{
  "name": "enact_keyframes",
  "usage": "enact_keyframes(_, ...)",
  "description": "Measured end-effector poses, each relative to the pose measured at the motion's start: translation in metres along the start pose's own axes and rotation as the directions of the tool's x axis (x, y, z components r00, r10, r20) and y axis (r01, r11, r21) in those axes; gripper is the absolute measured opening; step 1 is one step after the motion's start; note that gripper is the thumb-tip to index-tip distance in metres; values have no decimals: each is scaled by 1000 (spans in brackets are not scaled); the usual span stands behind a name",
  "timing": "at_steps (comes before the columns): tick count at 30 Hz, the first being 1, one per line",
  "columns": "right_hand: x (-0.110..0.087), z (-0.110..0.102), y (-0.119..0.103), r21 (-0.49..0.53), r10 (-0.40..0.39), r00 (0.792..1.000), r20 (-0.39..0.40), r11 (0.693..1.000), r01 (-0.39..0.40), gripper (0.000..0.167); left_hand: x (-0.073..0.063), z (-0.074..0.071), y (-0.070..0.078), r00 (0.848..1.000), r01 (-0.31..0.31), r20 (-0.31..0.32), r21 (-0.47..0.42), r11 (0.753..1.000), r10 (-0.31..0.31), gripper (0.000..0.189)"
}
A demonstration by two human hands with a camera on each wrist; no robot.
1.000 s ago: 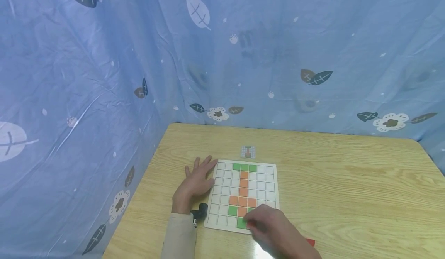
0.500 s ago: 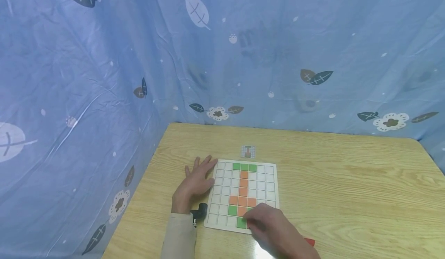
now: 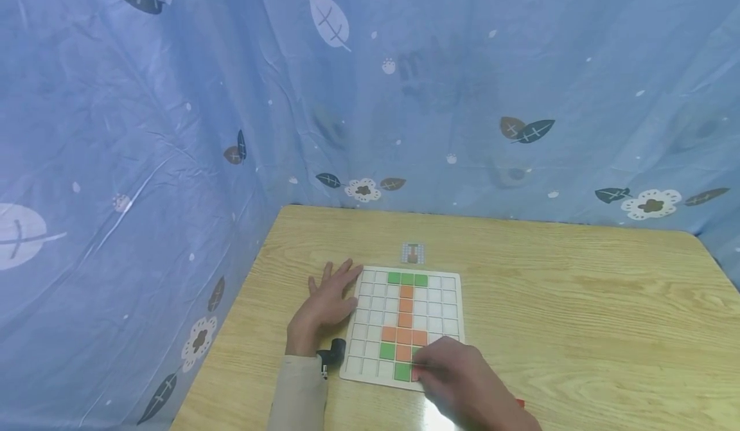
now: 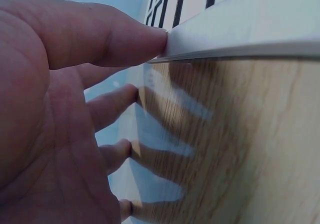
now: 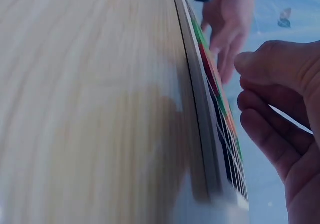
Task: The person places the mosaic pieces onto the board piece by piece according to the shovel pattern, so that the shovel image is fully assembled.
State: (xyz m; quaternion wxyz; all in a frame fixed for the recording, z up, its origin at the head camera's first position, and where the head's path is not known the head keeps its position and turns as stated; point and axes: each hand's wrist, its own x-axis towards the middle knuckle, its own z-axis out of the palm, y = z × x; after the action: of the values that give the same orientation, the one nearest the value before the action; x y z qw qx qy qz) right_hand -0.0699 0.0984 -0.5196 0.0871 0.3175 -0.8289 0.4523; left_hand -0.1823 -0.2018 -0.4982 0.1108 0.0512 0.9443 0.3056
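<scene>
A white gridded board (image 3: pixel 364 315) lies on the table, with a column of orange square tiles (image 3: pixel 405 320) and green tiles (image 3: pixel 407 279) along its top row. My left hand (image 3: pixel 326 302) rests at the board's left side, fingers spread, its thumb (image 4: pixel 150 40) touching the edge. Over the lower right corner hovers my right hand (image 3: pixel 462 379), hiding several cells. In the right wrist view a red tile (image 5: pixel 206 66) sits in the grid beside green ones, apart from the fingertips. Nothing shows between that hand's loosely curled fingers (image 5: pixel 262 129).
Behind the board lies a small picture card (image 3: pixel 413 253) with a gridded pattern. A red piece (image 3: pixel 521 403) peeks out past my right wrist. The wooden table (image 3: pixel 578 302) meets blue leaf-patterned curtains (image 3: pixel 462 97) at the back and left.
My right hand has shifted slightly to the right, and more of the red tile next to the bottom green tile shows. My left hand stays in place.
</scene>
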Motion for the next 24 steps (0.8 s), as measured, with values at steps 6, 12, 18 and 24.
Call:
enact_keyframes(6, -19, -22, 10, -45, 58, 997, -52, 997, -60, 40, 0, 0, 0, 1000, -7, 0, -6, 1000, 7, 74)
enact_keyframes(12, -44, -48, 27, -200, -52, 992, -117, 979, 27, 52, -1, -2, 1, 1000, -5, 5, -4, 1000, 5, 74)
enact_keyframes(18, -73, -67, 29, -246, 41, 985, -166, 966, -82, 57, -1, -2, 1, 1000, -6, 5, -2, 1000, 6, 74)
enact_keyframes(24, -90, -77, 30, -281, 20, 975, -220, 956, -83, 62, -1, -1, 1, 1000, -11, 4, 0, 1000, 11, 75)
